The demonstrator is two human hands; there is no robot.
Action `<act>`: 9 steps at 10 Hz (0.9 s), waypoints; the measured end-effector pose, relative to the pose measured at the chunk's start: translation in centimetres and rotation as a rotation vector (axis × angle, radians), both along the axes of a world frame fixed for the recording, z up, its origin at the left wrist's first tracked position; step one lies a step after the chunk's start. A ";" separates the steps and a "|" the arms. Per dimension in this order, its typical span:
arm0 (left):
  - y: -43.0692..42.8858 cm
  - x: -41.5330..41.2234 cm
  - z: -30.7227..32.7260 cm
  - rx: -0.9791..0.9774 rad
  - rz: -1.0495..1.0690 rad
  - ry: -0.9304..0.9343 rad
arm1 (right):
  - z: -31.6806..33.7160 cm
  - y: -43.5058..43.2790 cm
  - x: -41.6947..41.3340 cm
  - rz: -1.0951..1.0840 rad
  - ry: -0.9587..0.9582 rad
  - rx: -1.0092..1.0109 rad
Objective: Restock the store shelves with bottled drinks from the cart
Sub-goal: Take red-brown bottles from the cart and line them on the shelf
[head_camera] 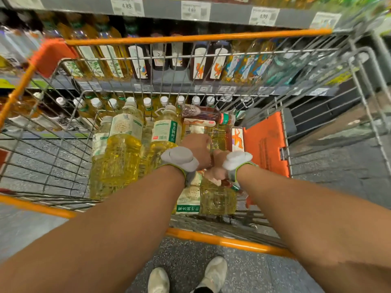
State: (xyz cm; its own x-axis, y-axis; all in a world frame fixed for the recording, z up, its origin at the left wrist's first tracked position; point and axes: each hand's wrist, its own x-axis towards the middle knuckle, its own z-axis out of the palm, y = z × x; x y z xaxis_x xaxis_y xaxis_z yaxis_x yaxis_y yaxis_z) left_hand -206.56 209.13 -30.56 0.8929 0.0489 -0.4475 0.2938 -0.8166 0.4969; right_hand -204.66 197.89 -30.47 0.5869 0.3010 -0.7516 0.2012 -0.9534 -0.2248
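A wire cart with an orange rim holds several large yellow drink bottles, one of them lying flat. A red-brown tea bottle lies on top at the far end. Both my arms reach down into the cart. My left hand has its fingers curled round an amber bottle standing among the others. My right hand sits just below it, curled on a small reddish bottle that is mostly hidden under the wrist.
The store shelf with price tags stands right behind the cart, with rows of yellow, dark and amber bottles. A lower shelf shows white-capped bottles. An orange flap lines the cart's right side. My shoes are on speckled floor.
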 end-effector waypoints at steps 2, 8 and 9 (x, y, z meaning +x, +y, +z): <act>1.1 -0.3 0.1 0.012 -0.013 -0.052 | 5.5 1.6 0.3 -0.082 -0.101 0.050; 1.3 -0.7 -1.6 0.213 -0.125 -0.103 | 4.3 0.9 2.1 -0.077 -0.267 0.104; 2.2 -0.1 -0.6 0.133 -0.065 0.030 | 3.1 1.2 2.0 -0.117 -0.418 0.191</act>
